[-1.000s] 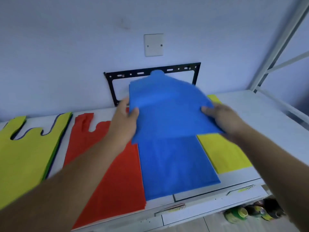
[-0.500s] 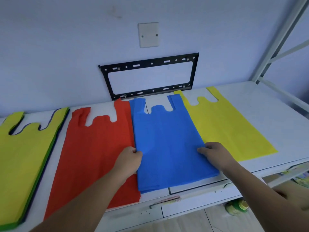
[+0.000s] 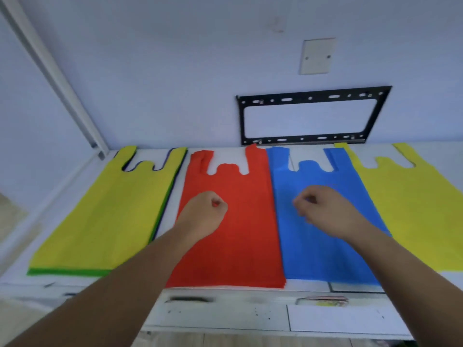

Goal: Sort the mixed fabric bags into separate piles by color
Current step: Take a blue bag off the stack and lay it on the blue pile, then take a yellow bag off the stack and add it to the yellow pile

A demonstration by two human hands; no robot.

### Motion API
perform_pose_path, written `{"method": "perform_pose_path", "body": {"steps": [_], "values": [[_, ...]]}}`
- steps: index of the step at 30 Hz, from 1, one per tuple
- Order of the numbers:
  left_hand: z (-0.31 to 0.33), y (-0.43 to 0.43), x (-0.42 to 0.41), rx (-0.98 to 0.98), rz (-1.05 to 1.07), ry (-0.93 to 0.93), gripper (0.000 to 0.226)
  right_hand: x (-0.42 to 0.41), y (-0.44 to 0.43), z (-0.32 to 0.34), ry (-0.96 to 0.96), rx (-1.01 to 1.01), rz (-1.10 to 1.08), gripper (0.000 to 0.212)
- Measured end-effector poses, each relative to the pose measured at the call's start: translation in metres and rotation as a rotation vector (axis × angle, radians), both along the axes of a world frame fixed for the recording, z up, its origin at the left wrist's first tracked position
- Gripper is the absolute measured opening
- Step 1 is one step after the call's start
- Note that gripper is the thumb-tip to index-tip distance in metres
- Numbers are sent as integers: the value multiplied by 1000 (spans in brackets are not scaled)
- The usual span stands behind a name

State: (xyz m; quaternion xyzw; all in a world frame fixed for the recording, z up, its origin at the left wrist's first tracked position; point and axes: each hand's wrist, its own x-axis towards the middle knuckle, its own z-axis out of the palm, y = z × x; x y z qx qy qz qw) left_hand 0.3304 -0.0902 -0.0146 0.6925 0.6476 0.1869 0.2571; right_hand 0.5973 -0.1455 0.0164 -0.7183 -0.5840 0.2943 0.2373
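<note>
Four flat stacks of fabric bags lie side by side on the white table (image 3: pixel 220 156). At the left is the mixed pile (image 3: pixel 107 211), yellow on top with green and dark blue edges showing beneath. Beside it lie the red pile (image 3: pixel 240 236), the blue pile (image 3: pixel 313 249) and the yellow pile (image 3: pixel 411 204) at the right. My left hand (image 3: pixel 204 212) hovers over the red pile with fingers curled in and nothing in it. My right hand (image 3: pixel 323 207) hovers over the blue pile, also curled and holding nothing.
A black metal bracket (image 3: pixel 310 118) hangs on the wall behind the piles, with a blank wall plate (image 3: pixel 316 56) above it. A white frame post (image 3: pixel 55 76) slants down to the table's left back corner. Drawer fronts (image 3: pixel 225 314) run under the table's front edge.
My hands laid the blue bag flat on the blue pile, then let go of it and drew left. The view has swung left, bringing the whole mixed pile in.
</note>
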Motion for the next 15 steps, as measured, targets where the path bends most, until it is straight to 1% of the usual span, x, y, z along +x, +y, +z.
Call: {"method": "perform_pose_path", "body": {"steps": [2,4,7,9,12,15], "values": [[0,1,-43,15,35,-6,18,-56,6,-5,98,-18,127,17],[1,1,-91,2,33,-22,14,-112,14,-15,171,-38,197,17],[-1,-3,-154,-37,-14,-24,11,-185,23,-31,312,-109,215,16],[-5,-6,-194,-46,-49,-35,11,-231,24,-40,372,-170,194,15],[-17,-11,-242,-50,-130,-60,19,-281,21,-49,385,-192,178,24],[-31,-16,-272,-34,-257,-3,37,-308,15,-55,375,-151,113,28]]}}
